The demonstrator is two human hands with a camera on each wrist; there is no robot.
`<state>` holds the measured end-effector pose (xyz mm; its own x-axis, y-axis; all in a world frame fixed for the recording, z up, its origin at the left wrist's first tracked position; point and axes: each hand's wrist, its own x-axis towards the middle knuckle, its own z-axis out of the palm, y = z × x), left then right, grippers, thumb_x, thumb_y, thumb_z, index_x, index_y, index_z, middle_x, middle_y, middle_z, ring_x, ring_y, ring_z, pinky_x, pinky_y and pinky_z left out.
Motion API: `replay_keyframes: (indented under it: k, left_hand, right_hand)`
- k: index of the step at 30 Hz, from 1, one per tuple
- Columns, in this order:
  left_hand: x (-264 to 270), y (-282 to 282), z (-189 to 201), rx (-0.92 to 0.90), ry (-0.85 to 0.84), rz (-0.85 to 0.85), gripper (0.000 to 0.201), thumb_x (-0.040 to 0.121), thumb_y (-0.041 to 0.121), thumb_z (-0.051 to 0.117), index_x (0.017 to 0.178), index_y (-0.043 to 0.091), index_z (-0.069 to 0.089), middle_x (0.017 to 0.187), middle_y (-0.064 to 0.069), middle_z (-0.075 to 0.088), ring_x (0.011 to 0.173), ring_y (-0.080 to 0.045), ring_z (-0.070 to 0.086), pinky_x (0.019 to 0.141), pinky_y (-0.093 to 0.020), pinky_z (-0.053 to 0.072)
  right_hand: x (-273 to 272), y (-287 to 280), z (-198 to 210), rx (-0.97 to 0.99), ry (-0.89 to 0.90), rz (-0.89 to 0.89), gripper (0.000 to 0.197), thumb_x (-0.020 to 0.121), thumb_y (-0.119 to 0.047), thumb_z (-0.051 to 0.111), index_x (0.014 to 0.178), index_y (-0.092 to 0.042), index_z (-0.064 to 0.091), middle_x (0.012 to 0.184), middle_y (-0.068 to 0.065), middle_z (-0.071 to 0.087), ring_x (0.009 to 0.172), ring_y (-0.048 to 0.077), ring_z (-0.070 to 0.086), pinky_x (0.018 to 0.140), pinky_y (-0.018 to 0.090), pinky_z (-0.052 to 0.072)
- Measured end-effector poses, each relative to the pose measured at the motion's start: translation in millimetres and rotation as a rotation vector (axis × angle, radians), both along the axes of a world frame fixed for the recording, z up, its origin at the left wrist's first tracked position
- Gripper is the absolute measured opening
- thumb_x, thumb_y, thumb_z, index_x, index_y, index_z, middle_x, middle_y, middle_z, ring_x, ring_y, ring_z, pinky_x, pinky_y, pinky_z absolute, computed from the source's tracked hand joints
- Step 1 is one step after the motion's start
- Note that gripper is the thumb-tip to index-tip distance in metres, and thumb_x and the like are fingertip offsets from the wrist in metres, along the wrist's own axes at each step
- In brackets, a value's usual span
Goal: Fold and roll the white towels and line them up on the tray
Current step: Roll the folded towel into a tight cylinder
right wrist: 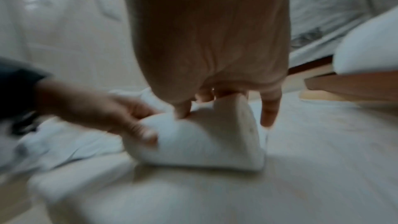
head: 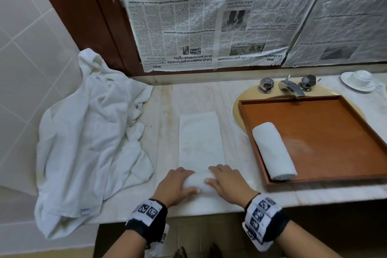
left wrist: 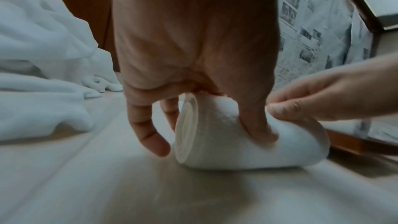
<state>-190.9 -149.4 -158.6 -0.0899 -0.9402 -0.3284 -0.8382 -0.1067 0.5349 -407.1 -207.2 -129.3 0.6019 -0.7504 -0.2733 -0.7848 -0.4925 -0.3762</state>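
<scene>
Mid-roll on towel #2. Both hands on the roll (head: 198, 182), near edge of the counter (head: 167, 98), right in front of me. Left hand (head: 174, 186) caps the left end: fingers curled over the top, thumb pressing the near side, pinky (left wrist: 148, 135) hanging off past the end face, just beside the spiral. Right hand (head: 225, 183) mirrors it on the right end, thumb on the near side, fingers over the top. Right wrist view is blurred, so can't tell finger detail there beyond that.

Why two hands at the ends: keeps both ends turning at the same rate so the roll doesn't cone out. Thumbs behind = push fwd, fingers on top = tension.

Unrolled strip (head: 201, 136) lies flat, folded long and narrow, running straight away from me. Most of its length isn't wound up, so early in this roll imo. Laid lengthwise away from me so I only push fwd, no repositioning.

Tray (head: 314, 123) sits over the sink basin, to my right, just beside the work spot, so short carry. Finished roll (head: 273, 151) lies along the tray's left wall, one end at the near rim. Parked at the edge so the rest can line up beside it.

Loose towel pile (head: 90, 132) on my left, bunched against the tiled wall (head: 31, 48), well apart from the tray. Supply left, output right.

Risk: strip drifting sideways → uneven end faces.
</scene>
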Motion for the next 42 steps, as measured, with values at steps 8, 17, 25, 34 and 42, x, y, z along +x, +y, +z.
replay_keyframes:
  k: [8,17,25,34,42]
  left_hand:
    - [-1,9,-1,-0.086,0.019,0.029,0.083,0.077,0.082,0.042,0.148,0.040,0.035,0.142,0.009,0.041,0.126,-0.016,0.041,0.102,-0.041,0.041]
    - [-9,32,-16,-0.331,-0.124,0.064,0.075,0.077,0.070,0.055,0.144,0.037,0.044,0.138,0.010,0.047,0.127,-0.016,0.043,0.093,-0.035,0.046]
    - [1,4,0,0.001,0.105,0.057,0.095,0.058,0.077,0.057,0.141,0.031,0.050,0.134,0.003,0.050,0.124,-0.019,0.045,0.106,-0.031,0.034]
    - [-17,22,-2,-0.199,-0.165,-0.001,0.075,0.082,0.063,0.047,0.151,0.037,0.033,0.148,0.009,0.039,0.134,-0.019,0.035,0.095,-0.039,0.044]
    - [-7,-11,27,0.162,-0.023,-0.082,0.066,0.083,0.064,0.059,0.142,0.039,0.046,0.134,0.003,0.054,0.125,-0.021,0.048,0.104,-0.043,0.039]
  right_hand:
    - [-3,14,-22,-0.260,-0.006,0.110,0.067,0.073,-0.045,0.074,0.130,-0.017,0.053,0.121,0.003,0.058,0.107,0.026,0.060,0.083,0.038,0.054]
    - [3,-14,1,0.268,0.009,0.032,0.067,0.091,-0.047,0.063,0.149,-0.025,0.038,0.146,0.001,0.044,0.133,0.020,0.037,0.111,0.038,0.030]
    - [0,27,-12,-0.167,0.145,0.086,0.073,0.080,-0.035,0.070,0.144,-0.013,0.042,0.132,0.008,0.051,0.120,0.030,0.052,0.094,0.040,0.046]
    - [9,-18,3,0.140,0.068,0.038,0.056,0.083,-0.038,0.067,0.135,-0.021,0.053,0.126,0.003,0.051,0.118,0.024,0.047,0.096,0.036,0.041]
    - [-7,3,5,-0.060,0.091,0.081,0.069,0.085,-0.041,0.060,0.146,-0.019,0.037,0.138,0.004,0.046,0.124,0.026,0.044,0.099,0.038,0.040]
